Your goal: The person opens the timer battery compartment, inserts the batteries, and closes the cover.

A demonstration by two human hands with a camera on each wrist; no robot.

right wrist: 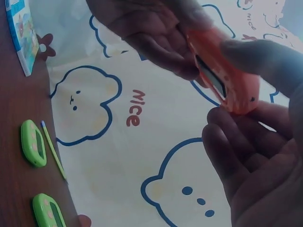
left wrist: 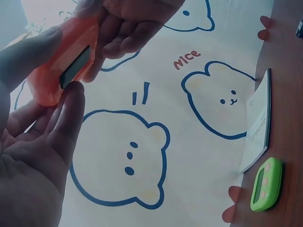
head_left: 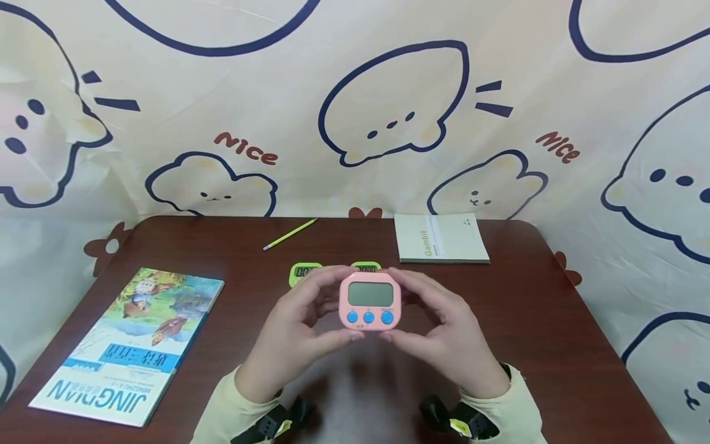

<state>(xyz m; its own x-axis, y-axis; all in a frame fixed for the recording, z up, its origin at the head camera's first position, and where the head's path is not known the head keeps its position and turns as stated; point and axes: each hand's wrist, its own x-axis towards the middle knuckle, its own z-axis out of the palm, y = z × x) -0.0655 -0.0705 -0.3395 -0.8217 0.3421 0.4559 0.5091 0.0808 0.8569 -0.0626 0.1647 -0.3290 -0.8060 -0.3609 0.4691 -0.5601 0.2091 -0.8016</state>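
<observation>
A pink digital timer (head_left: 370,317) with three blue buttons and a blank grey display is held up in front of the person, display facing the head camera. My left hand (head_left: 302,330) grips its left side between thumb and fingers. On the opposite side my right hand (head_left: 446,327) pinches it the same way, thumb at the lower corner. Both wrist views show the timer (left wrist: 47,80) (right wrist: 227,71) edge-on between the two hands. Behind it on the table stand two green timers, the left one (head_left: 293,275) and the right one (head_left: 366,265), both partly hidden.
The dark brown table (head_left: 554,345) carries a blue illustrated book (head_left: 138,345) at the left. A yellow-green pencil (head_left: 291,234) lies near the back edge, and a white notebook (head_left: 444,237) is at the back right. A cartoon-printed white curtain (head_left: 299,111) surrounds the table.
</observation>
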